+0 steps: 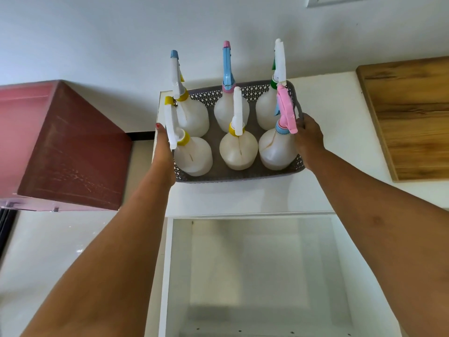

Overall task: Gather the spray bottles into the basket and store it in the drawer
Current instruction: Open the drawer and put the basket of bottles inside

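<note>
A grey perforated basket (pixel 239 175) sits on the white counter top (pixel 335 132) against the wall. Several translucent white spray bottles (pixel 238 152) stand upright inside it in two rows, with white, blue and pink trigger heads. My left hand (pixel 163 152) grips the basket's left side, partly hidden behind a bottle's white trigger. My right hand (pixel 308 139) is closed on the handle at the basket's right side. Below the counter, a white drawer (pixel 170 276) stands pulled out, with nothing visible inside it.
A dark red box-like cabinet (pixel 70 152) juts out at the left, close to my left forearm. A wooden board (pixel 410 117) lies on the counter at the right. Pale glossy floor shows at the lower left.
</note>
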